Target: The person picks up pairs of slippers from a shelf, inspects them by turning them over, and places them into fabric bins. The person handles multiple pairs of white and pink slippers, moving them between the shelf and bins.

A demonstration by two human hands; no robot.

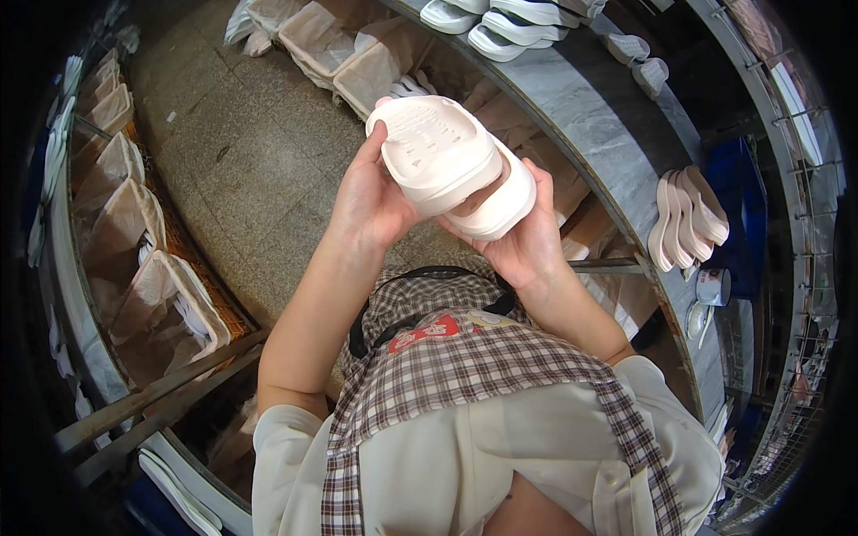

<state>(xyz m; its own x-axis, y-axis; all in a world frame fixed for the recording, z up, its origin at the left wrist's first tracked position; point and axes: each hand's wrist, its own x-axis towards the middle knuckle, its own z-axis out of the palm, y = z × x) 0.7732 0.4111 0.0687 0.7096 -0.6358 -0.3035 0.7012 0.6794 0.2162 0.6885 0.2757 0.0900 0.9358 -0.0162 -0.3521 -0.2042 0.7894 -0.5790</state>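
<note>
A pale pinkish-white foam slipper [442, 152] is held up in front of my body, its footbed facing up with raised texture and small holes. My left hand [374, 198] wraps its left side, thumb on the edge. Just to the right, overlapping it, is a second slipper [508, 204] of the same colour, gripped by my right hand [529, 246] from the right and below. A dark gap shows between the two pieces. Most of the fingers of both hands are hidden beneath the slippers.
On the right, a curved grey worktable [581, 107] carries stacked white soles [514, 31], upright pale soles [686, 219] and a small tin [713, 286]. Lined baskets [116, 232] stand along the left, more lined bins [335, 54] ahead. A metal bar [161, 393] crosses at lower left.
</note>
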